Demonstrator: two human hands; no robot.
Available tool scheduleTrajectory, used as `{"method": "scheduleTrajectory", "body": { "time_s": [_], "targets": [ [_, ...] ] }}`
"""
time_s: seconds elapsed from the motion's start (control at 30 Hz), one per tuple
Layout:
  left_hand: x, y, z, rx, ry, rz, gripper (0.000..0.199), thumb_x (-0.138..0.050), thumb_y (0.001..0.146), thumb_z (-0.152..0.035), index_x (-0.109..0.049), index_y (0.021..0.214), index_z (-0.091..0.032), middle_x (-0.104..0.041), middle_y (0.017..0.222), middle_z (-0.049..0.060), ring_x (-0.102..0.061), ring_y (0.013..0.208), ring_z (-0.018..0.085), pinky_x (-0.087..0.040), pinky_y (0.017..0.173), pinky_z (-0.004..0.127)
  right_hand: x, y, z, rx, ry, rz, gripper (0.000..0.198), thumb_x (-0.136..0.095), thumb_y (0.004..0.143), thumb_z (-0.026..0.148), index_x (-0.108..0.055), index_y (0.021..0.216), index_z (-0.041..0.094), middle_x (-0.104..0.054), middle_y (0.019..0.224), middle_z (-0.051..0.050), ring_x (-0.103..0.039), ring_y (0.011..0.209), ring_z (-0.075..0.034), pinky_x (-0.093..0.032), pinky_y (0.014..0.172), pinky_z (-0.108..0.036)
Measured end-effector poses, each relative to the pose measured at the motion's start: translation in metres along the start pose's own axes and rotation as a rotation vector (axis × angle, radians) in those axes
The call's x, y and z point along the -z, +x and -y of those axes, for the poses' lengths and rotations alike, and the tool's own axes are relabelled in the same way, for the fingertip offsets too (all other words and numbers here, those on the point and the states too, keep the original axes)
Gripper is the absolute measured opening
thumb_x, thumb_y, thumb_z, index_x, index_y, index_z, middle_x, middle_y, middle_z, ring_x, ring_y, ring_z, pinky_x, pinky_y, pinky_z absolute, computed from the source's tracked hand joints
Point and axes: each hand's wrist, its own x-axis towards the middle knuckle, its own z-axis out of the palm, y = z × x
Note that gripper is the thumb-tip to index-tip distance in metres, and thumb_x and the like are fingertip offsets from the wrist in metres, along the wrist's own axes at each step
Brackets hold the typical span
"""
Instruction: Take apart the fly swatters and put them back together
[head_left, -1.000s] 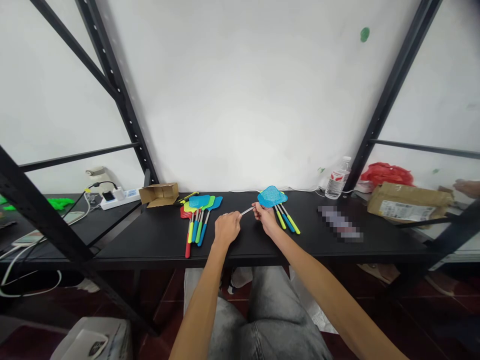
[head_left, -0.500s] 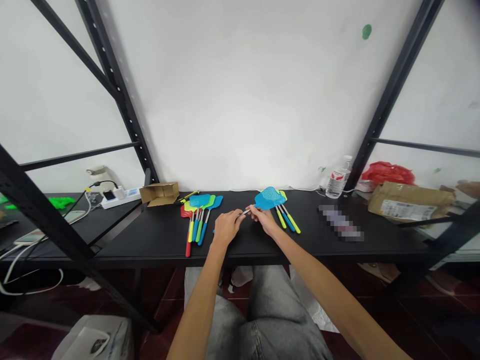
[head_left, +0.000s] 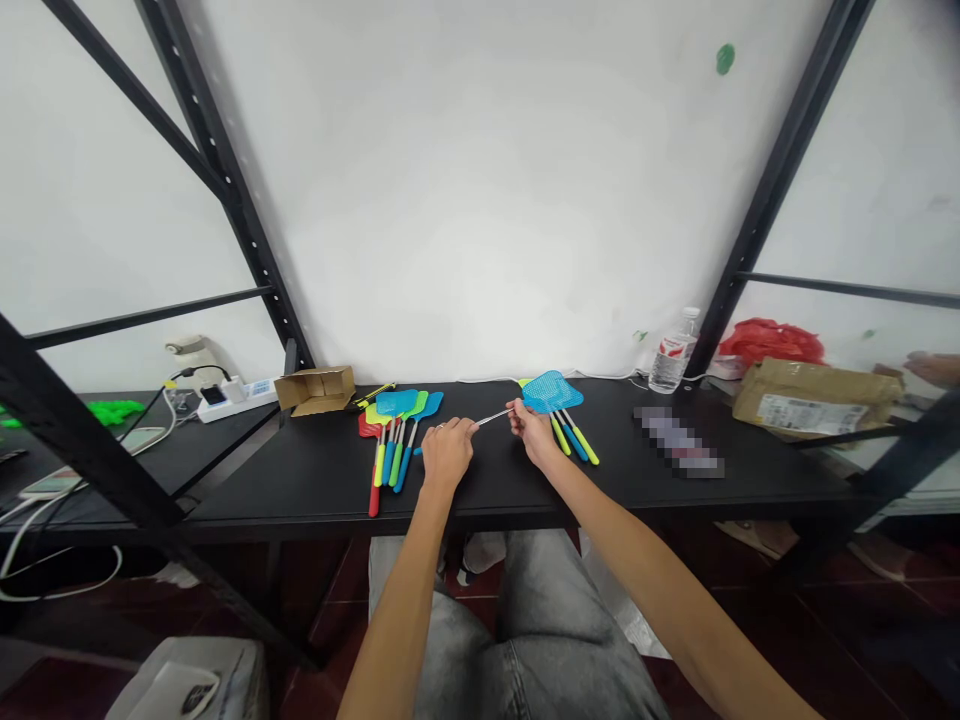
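Between my hands is a blue fly swatter (head_left: 553, 390), its thin metal rod bare across the gap. My left hand (head_left: 448, 450) is closed around the handle end, and a bit of blue pokes out beyond it. My right hand (head_left: 531, 428) pinches the rod just below the mesh head. Behind that head, several fly swatters with yellow and blue handles (head_left: 576, 440) lie on the black table, their heads mostly hidden. Left of my left hand lies a fanned pile of fly swatters (head_left: 397, 405) in red, yellow, green and blue.
An open cardboard box (head_left: 315, 390) and a power strip (head_left: 238, 397) are at the left. To the right stand a water bottle (head_left: 673, 352), a blurred-out flat item (head_left: 679, 442), a taped parcel (head_left: 816, 398) and a red plastic bag (head_left: 772, 343). Black shelf posts (head_left: 247, 220) frame the table (head_left: 300, 470).
My hands have drawn apart, the left one moving left and the right one slightly right. More of the metal rod shows between them, and the blue head has shifted right.
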Motion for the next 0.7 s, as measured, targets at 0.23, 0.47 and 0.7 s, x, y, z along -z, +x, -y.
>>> {"method": "scheduleTrajectory", "body": {
  "time_s": [0.23, 0.47, 0.7],
  "targets": [
    [0.000, 0.000, 0.004, 0.023, -0.016, -0.052, 0.039, -0.034, 0.102, -0.039, -0.071, 0.098, -0.025, -0.070, 0.097, 0.008, -0.061, 0.092, 0.024, -0.034, 0.080, 0.036, 0.006, 0.007, 0.001, 0.042, 0.058, -0.107, 0.045, -0.081, 0.064, 0.061, -0.069, 0.075, 0.018, -0.058, 0.065, -0.002, -0.046, 0.053, -0.010, -0.033, 0.045, -0.025],
    [0.007, -0.002, 0.007, 0.108, -0.052, -0.086, 0.033, -0.041, 0.100, -0.038, -0.072, 0.100, -0.026, -0.070, 0.104, 0.009, -0.059, 0.100, 0.027, -0.033, 0.087, 0.040, 0.015, 0.013, 0.005, 0.038, 0.117, -0.205, 0.046, -0.082, 0.062, 0.061, -0.069, 0.074, 0.018, -0.055, 0.064, 0.000, -0.045, 0.052, -0.009, -0.032, 0.043, -0.024],
    [0.009, -0.002, 0.007, 0.192, -0.094, -0.116, 0.030, -0.045, 0.098, -0.035, -0.074, 0.102, -0.028, -0.070, 0.108, 0.010, -0.056, 0.108, 0.031, -0.030, 0.094, 0.045, 0.013, 0.014, 0.006, 0.058, 0.113, -0.256, 0.048, -0.081, 0.063, 0.063, -0.066, 0.074, 0.019, -0.056, 0.061, 0.000, -0.046, 0.051, -0.010, -0.034, 0.042, -0.024]
  ]
}}
